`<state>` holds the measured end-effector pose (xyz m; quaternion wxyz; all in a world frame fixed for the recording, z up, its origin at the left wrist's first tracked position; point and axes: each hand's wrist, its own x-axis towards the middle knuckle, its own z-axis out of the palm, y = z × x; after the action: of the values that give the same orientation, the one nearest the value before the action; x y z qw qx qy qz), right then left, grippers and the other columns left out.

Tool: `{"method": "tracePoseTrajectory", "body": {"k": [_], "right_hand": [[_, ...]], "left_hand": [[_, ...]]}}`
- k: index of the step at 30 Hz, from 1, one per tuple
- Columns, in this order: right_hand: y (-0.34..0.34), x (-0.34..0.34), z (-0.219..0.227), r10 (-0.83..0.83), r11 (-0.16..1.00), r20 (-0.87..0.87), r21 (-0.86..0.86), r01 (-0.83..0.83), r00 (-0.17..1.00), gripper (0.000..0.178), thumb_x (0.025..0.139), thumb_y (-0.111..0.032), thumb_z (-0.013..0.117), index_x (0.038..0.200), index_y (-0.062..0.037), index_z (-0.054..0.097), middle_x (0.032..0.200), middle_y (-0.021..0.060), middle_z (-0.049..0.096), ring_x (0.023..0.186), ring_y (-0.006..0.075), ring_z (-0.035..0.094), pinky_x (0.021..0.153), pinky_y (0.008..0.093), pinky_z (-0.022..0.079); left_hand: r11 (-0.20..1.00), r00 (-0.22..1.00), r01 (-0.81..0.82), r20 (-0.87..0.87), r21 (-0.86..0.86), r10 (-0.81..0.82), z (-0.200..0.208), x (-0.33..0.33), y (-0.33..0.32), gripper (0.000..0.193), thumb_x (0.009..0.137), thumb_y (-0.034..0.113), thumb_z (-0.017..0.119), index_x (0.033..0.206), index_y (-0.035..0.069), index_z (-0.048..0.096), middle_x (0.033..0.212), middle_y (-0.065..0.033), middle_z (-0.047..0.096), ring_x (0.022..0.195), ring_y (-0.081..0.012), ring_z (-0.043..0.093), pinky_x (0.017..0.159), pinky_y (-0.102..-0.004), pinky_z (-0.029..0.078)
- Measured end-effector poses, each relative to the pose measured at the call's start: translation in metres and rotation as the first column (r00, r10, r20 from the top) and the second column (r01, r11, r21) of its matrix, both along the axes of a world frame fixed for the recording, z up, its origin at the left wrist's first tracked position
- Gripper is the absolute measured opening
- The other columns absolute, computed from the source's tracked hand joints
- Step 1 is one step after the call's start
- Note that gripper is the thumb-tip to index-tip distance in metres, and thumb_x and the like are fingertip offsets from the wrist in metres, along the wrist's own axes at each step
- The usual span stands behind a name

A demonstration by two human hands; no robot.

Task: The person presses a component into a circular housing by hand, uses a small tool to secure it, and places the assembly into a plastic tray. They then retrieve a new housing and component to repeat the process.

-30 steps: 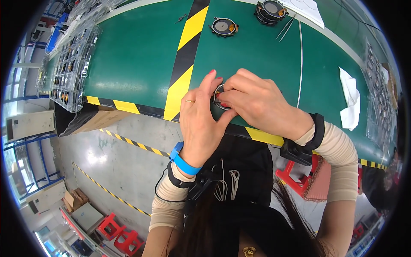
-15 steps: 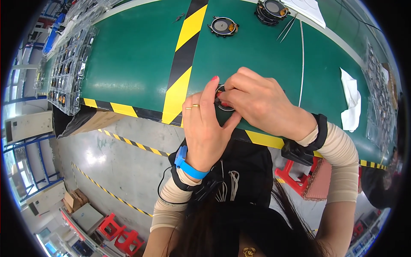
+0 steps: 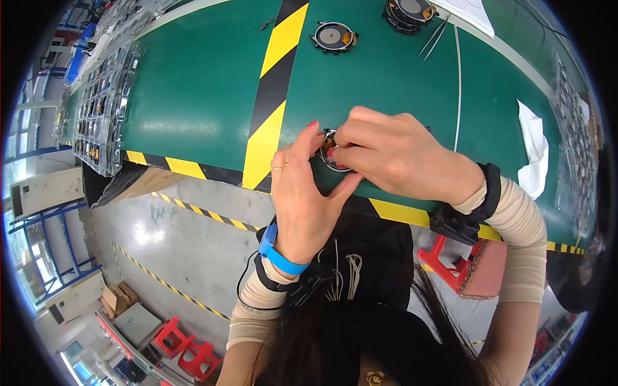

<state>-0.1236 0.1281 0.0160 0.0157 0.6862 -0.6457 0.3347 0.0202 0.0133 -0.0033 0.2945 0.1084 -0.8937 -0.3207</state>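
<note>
A round watch-case part (image 3: pixel 330 140) with a metal rim and an orange patch lies near the bench's front edge, mostly hidden under my fingers. My left hand (image 3: pixel 302 193) curls around its left and near side, thumb and fingertips at the rim. Over the part, my right hand (image 3: pixel 393 151) has its thumb and fingers pinched together on the inner face; whatever is between them is hidden. Farther back sits a similar round part (image 3: pixel 334 37) with a grey disc and an orange patch. Beyond it to the right stands a stack of such parts (image 3: pixel 405 17).
Tweezers (image 3: pixel 434 40) lie beside the stack, near a white sheet (image 3: pixel 468 14). A thin white strip (image 3: pixel 458 90) crosses the green bench (image 3: pixel 193 83). White cloth or paper (image 3: pixel 532 154) lies right. Clear compartment trays (image 3: pixel 103 112) line the left end, more trays (image 3: pixel 571 161) the right.
Both hands stay at the round part. My left fingers have shifted slightly left and down, and more of the part's upper rim and orange patch shows. The right hand remains pinched.
</note>
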Motion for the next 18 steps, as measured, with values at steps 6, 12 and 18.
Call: {"method": "tracePoseTrajectory", "body": {"k": [6,12,18], "right_hand": [[0.002,0.010,-0.004,-0.089,0.996,0.009,-0.010,0.089,0.996,0.018,0.070,-0.002,0.071,0.087,-0.0022,0.067,0.087,0.0046,0.055,0.080,0.0192,0.057,0.051,0.0292,0.046],[-0.001,0.016,-0.007,-0.158,0.987,0.009,-0.025,0.158,0.987,0.018,0.070,0.000,0.071,0.087,-0.0011,0.067,0.087,0.0053,0.055,0.080,0.0198,0.057,0.052,0.0302,0.046],[-0.002,0.023,-0.007,-0.239,0.970,0.002,-0.037,0.239,0.971,0.015,0.073,0.000,0.071,0.087,-0.0009,0.067,0.087,0.0056,0.055,0.079,0.0201,0.057,0.052,0.0301,0.047]], "left_hand": [[1.000,1.000,-0.002,-0.007,-0.006,0.002,-0.001,0.000,0.001,0.081,0.060,0.001,0.088,0.132,-0.001,0.049,0.107,-0.0132,0.063,0.096,-0.0279,0.058,0.084,-0.0382,0.049],[1.000,1.000,0.003,-0.022,-0.004,-0.003,-0.003,0.000,0.000,0.080,0.060,0.000,0.088,0.131,0.000,0.050,0.108,-0.0131,0.063,0.096,-0.0277,0.058,0.083,-0.0379,0.048],[1.000,1.000,-0.008,0.000,-0.013,0.008,-0.002,0.000,0.000,0.081,0.060,0.000,0.087,0.132,0.000,0.049,0.110,-0.0131,0.062,0.096,-0.0294,0.058,0.083,-0.0388,0.048]]}}
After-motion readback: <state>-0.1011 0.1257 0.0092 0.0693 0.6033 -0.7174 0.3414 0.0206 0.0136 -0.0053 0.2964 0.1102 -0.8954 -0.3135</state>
